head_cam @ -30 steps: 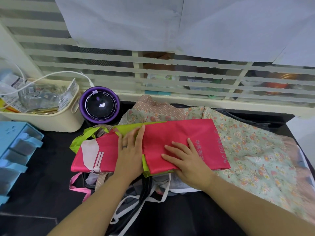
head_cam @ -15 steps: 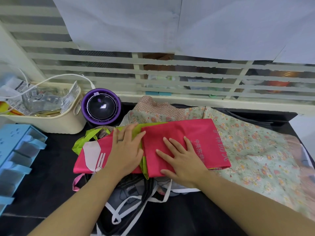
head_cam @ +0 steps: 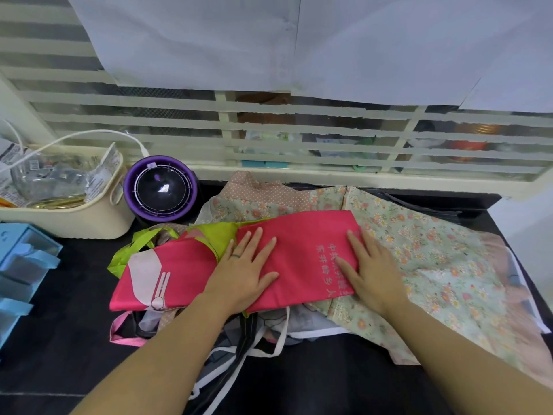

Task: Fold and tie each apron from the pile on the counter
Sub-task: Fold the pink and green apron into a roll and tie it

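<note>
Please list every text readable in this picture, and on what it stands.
"东井岭乡人": pale characters on the pink apron, as best I can read.
"中共": start of the neighbouring row, next to the right hand; the rest is blurred.
Packets in the cream basket: print too small to read.

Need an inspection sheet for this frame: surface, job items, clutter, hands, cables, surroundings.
Surface: black counter, fabric covering its centre and right.
Job's things: pink apron folded on top; floral apron spread beneath it to the right; more aprons with loose ties underneath.
Clutter: cream basket of packets, purple round device, blue drawer unit, all on the left.
Hands: left hand and right hand flat on the pink apron, fingers straight.
Cables: white cable arcs over the basket to the purple device.
Surroundings: louvred window behind; white sheets above.
</note>
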Demonstrator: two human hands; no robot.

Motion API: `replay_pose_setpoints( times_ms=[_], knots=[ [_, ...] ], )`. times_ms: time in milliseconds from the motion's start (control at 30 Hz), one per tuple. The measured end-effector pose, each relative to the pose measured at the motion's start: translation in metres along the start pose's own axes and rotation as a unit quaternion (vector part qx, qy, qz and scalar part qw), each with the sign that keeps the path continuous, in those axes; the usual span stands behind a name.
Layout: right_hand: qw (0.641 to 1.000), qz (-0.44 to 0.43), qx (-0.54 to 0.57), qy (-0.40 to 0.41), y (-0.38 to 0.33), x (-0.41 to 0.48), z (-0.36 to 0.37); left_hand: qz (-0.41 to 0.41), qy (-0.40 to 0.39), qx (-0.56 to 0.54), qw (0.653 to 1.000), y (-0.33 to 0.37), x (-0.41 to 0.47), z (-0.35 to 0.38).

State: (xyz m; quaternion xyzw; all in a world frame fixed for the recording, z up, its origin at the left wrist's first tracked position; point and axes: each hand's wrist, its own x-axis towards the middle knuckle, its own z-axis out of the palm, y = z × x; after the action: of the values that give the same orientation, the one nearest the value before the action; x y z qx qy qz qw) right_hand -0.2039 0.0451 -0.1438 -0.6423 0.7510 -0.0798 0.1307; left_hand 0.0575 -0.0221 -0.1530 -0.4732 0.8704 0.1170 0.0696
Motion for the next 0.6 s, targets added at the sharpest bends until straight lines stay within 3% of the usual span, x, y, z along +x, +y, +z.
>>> replay_pose_setpoints(
  times_ms=[100, 233, 300, 400, 500, 600],
  knots=[
    [0.957, 0.099, 0.265, 0.070, -0.005, 0.002, -0.015, -0.017, -0.008, 0.027, 0.999, 0.012, 0.004, -0.009],
    [0.882, 0.184, 0.430, -0.051, -0.007, 0.015, -0.044, -0.070, -0.034, 0.066, 0.995, 0.042, 0.011, -0.027],
    [0.845, 0.188, 0.487, -0.115, -0.010, 0.019, -0.057, -0.070, -0.003, 0.082, 0.994, 0.058, 0.014, -0.034],
    [0.865, 0.135, 0.470, -0.114, -0.015, 0.020, -0.076, -0.043, 0.082, -0.044, 0.995, 0.080, 0.021, -0.035],
    [0.900, 0.089, 0.413, -0.106, -0.021, 0.015, -0.092, -0.047, 0.065, -0.244, 0.966, 0.091, 0.025, -0.032],
    [0.919, 0.069, 0.375, -0.099, -0.027, 0.009, -0.107, -0.029, 0.044, -0.341, 0.939, 0.098, 0.028, -0.030]
  ],
)
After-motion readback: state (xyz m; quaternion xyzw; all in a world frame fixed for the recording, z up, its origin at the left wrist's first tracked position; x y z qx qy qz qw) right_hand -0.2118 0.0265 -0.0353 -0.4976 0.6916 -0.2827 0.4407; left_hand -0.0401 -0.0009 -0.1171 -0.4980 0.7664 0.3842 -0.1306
